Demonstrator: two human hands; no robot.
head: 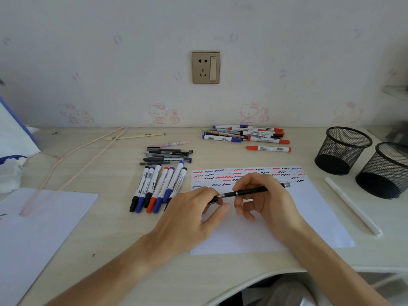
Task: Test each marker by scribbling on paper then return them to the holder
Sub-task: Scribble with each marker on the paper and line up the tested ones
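Over a white paper sheet (309, 217) marked with rows of red, blue and black scribbles, my right hand (265, 202) grips a black pen (249, 192) by its barrel. My left hand (194, 215) pinches the pen's cap end at the left tip. Left of the sheet lies a row of several markers (157, 188) with black, blue and red caps. Behind it sits a pile of dark pens (169, 155). Another pile of markers (245, 134) lies near the wall, with one red marker (268, 148) apart from it. Two black mesh holders (343, 150) (385, 171) stand at the right.
A white stick (351, 205) lies right of the sheet. A second white sheet (33, 228) lies at the left, with a pink wire hanger (72, 160) partly on it. A wall socket (205, 67) is above the desk. The desk's curved front edge runs below my arms.
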